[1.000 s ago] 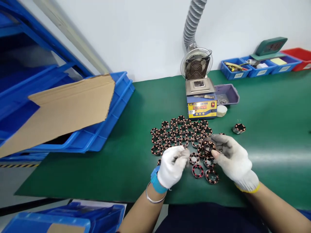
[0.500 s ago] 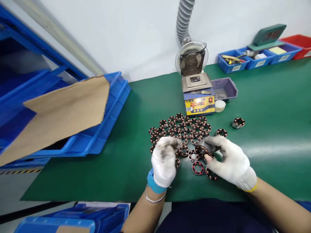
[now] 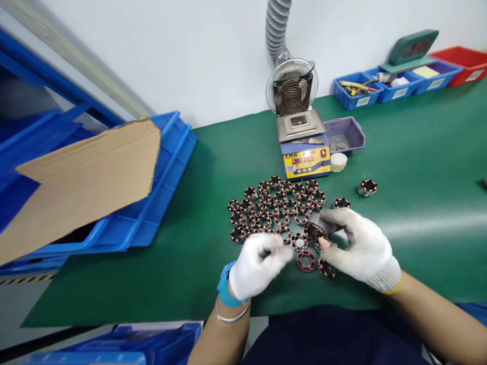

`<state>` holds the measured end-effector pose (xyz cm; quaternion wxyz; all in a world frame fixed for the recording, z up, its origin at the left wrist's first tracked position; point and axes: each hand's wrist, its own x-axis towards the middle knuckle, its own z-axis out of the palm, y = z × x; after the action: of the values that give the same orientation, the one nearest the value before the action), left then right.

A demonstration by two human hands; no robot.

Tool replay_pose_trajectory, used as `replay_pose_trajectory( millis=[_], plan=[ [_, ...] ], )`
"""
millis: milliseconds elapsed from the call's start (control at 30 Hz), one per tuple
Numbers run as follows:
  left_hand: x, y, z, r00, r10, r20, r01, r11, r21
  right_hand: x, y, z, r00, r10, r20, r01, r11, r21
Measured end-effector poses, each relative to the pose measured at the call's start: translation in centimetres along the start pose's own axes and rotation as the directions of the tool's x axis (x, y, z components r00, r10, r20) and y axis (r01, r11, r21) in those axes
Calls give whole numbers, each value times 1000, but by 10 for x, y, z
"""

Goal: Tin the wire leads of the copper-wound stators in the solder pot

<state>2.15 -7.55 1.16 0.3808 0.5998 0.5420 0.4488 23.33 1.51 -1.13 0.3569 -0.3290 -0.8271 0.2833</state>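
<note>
My right hand (image 3: pixel 359 248), in a white glove with the thumb tip bare, grips a motor stator (image 3: pixel 315 228), a dark ring with copper windings, tilted above the bench. My left hand (image 3: pixel 261 263), gloved and wearing a blue wristband, hovers just left of it with curled fingers; motion smears the fingertips, so whether they pinch anything is unclear. Behind both hands many similar stators (image 3: pixel 281 196) stand close together. Nearer to me lie a stator with red parts (image 3: pixel 306 261) and another stator (image 3: pixel 327 268) partly under my right hand.
A yellow-and-blue heating unit (image 3: pixel 306 161) with a fan (image 3: pixel 292 95) stands at the back, beside a purple tray (image 3: pixel 353 134) and a white round pad (image 3: pixel 338 162). One stator (image 3: pixel 367 187) sits apart at right. Blue crates (image 3: pixel 167 192) with cardboard (image 3: pixel 95 177) fill the left.
My left hand has turned and lowered, its fingers now pointing right toward the stator. My right hand keeps its grip on the stator. The whole view has shifted slightly.
</note>
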Motion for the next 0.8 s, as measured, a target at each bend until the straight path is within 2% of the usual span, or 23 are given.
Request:
replay_pose_trajectory(
  millis=[33,67,133,233,333,433,500,600,733,800],
  plan=[
    [2,-2,4,991,-36,-129,41,998,37,0,-1,0,1000,5,12,-5,1000,1],
    [4,-4,10,978,-50,-201,68,994,86,1,-3,0,1000,2,28,-2,1000,0],
    [8,-8,22,978,3,-208,43,976,215,2,-6,1,998,-25,59,26,1000,-3],
    [6,-12,34,976,161,-147,-101,931,351,4,-6,1,995,-69,66,69,998,-1],
    [-4,-13,34,943,267,-197,-231,955,186,2,0,2,999,-38,4,38,999,8],
    [-11,-17,32,864,258,-432,-273,962,28,-2,6,2,999,42,-33,-40,996,75],
    [-10,-22,33,812,244,-531,-249,966,63,-3,7,2,998,58,-33,-54,993,106],
    [-3,-25,36,810,263,-525,-201,964,174,-3,2,3,999,41,-23,-39,996,83],
    [2,-20,40,886,318,-338,-180,907,380,0,-5,3,999,22,24,-22,1000,13],
    [-2,-19,39,887,349,-302,-205,884,420,2,-7,3,999,32,33,-32,999,-4]
  ],
)
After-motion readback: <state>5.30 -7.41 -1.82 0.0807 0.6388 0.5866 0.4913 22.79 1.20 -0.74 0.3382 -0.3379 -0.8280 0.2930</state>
